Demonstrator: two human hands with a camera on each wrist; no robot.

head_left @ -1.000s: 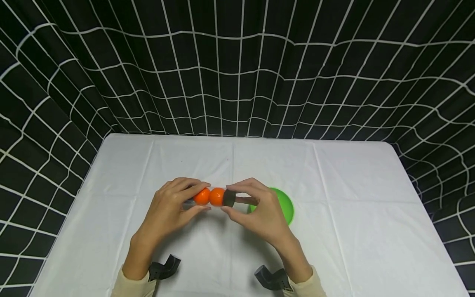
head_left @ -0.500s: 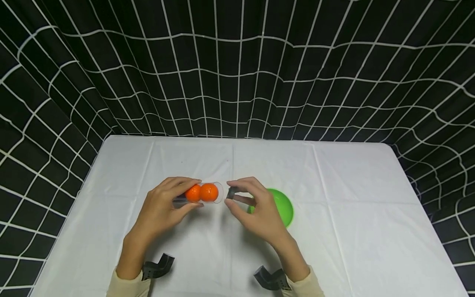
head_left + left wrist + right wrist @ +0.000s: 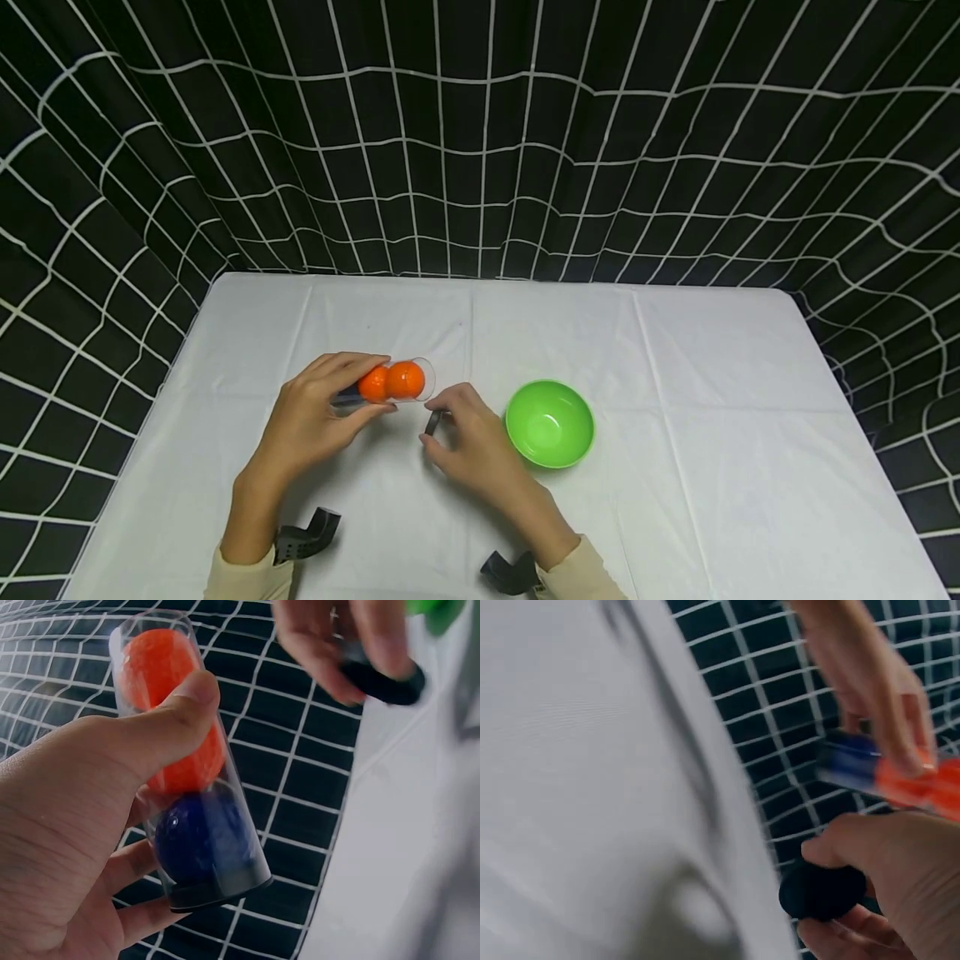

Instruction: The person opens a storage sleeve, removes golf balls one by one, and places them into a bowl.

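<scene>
My left hand (image 3: 307,417) grips a clear plastic tube (image 3: 241,817) by its sides, thumb across the front. Inside the tube sit two orange balls (image 3: 406,380) and, at the black-based end, a dark blue ball (image 3: 202,836). The tube's other end is uncapped and points right, towards my right hand (image 3: 480,458). Between thumb and fingers, that hand pinches a round black cap (image 3: 821,891), apart from the tube and just below its open end. To the right of the right hand stands a green bowl (image 3: 550,423), with nothing seen inside.
A white cloth covers the table (image 3: 720,467). Black curtain with white grid netting (image 3: 480,150) rises behind the table and along both sides. A black wrist mount (image 3: 307,535) sits on each forearm.
The right hand has pulled the black cap off the tube and moved down and left with it, uncovering the whole bowl. The left hand has shifted left with the tube.
</scene>
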